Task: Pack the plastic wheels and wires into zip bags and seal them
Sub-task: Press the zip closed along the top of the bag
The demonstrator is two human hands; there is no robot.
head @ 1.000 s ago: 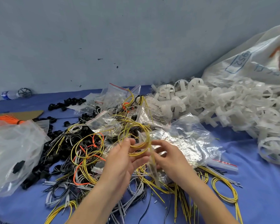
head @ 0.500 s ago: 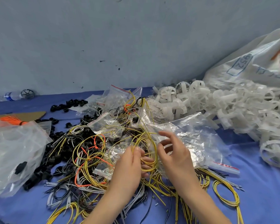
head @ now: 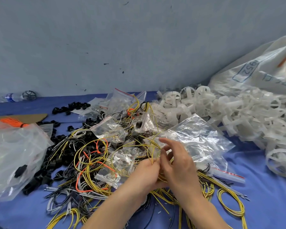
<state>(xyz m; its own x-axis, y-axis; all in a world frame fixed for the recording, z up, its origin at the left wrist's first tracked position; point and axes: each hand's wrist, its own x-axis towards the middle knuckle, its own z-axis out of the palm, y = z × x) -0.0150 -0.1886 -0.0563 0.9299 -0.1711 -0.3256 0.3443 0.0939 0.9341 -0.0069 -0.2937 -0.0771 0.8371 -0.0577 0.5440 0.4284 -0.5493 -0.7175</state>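
Both hands meet low in the middle of the view, touching or nearly so: the left hand [head: 145, 172] has its fingers curled round a small yellow wire coil [head: 155, 150], while the right hand [head: 177, 162] sits just beside it with its forefinger lifted and the other fingers loosely bent at the strands; whether it actually pinches them cannot be told. The step in hand looks to be gathering this coil tight enough to go into a bag. Directly behind the right hand lies a crumpled clear zip bag [head: 201, 138], and the red-striped closure [head: 228, 175] at its near right end seems to be its mouth. To do this well, the loops should be squeezed flat and even in the left hand, with the loose ends tucked along the coil so none springs out. These thin wires are springy and will likely open again if the grip slackens. The coil also hangs over a tangle of loose wires [head: 89, 162] on the blue-covered table [head: 262, 195], so it is worth lifting it free before moving, lest a neighbouring strand snag and come along. The right hand would then be best spent taking up the bag and holding its mouth wide, so the coil enters whole and no wire lies across the zip when it is pressed along its length. The plastic wheels [head: 205, 103] wait in a white heap at the far right, near the bag but not in it.
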